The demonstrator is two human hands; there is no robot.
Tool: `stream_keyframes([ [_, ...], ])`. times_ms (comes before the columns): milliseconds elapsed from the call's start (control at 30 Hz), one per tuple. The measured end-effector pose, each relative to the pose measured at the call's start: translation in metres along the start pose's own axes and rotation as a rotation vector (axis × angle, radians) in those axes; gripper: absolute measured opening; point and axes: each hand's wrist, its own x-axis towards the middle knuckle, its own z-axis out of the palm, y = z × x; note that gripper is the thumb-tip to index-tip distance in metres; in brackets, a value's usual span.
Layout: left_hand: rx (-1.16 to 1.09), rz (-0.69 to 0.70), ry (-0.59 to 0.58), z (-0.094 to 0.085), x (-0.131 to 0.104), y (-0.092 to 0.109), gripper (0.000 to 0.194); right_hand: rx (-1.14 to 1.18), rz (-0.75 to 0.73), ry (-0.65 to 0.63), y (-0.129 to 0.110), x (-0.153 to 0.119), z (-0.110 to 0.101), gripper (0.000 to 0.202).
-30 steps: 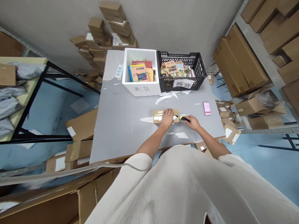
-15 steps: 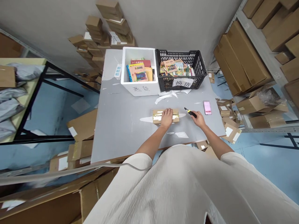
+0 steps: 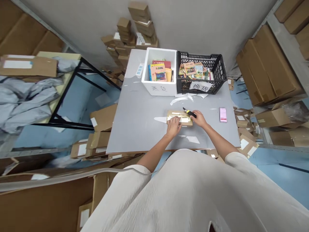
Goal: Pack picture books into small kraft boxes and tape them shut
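A small cardboard box (image 3: 180,114) sealed with shiny tape lies on the grey table (image 3: 135,125). My left hand (image 3: 173,126) grips its near side, left of the middle, with the fingers over the top. In my right hand (image 3: 199,118) is a black and yellow utility knife (image 3: 190,112), its blade pointing left and away from me. This hand is at the box's right end, with the knife over the far right part of the top. Whether the blade touches the tape I cannot tell.
A white foam box (image 3: 159,87) and a black plastic crate (image 3: 219,82), both with books, stand at the table's back. Torn white paper scraps (image 3: 192,139) lie about the box. A phone (image 3: 223,115) lies on the right. Cardboard boxes (image 3: 102,120) crowd the floor.
My right hand has brought the knife leftward from beside the box to over its right end. My left hand has shifted toward the box's near left side. The view has turned left.
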Motion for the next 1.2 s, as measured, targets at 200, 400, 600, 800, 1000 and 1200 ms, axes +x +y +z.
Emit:
stream_keyframes([
  [200,0.004,-0.053,-0.083,0.002,-0.013,-0.008,0.035,-0.055,-0.05,-0.141,-0.026,0.022,0.014,0.041],
  [400,-0.026,-0.045,-0.047,0.009,-0.012,-0.01,0.034,-0.066,0.042,-0.086,-0.02,0.003,0.007,0.042],
  [600,-0.066,-0.018,0.002,0.008,0.008,-0.011,0.033,0.102,0.161,-0.105,-0.018,-0.037,0.006,0.04],
  [800,-0.016,-0.041,0.008,0.006,0.021,0.002,0.036,0.28,0.183,-0.126,-0.016,-0.065,0.017,0.04],
  [1000,0.035,-0.089,0.009,0.012,0.027,0.04,0.068,0.359,0.275,0.015,0.0,-0.059,0.007,0.046],
  [1200,0.114,-0.03,-0.132,0.023,0.033,0.058,0.095,0.364,0.345,0.091,0.01,-0.049,0.0,0.047],
])
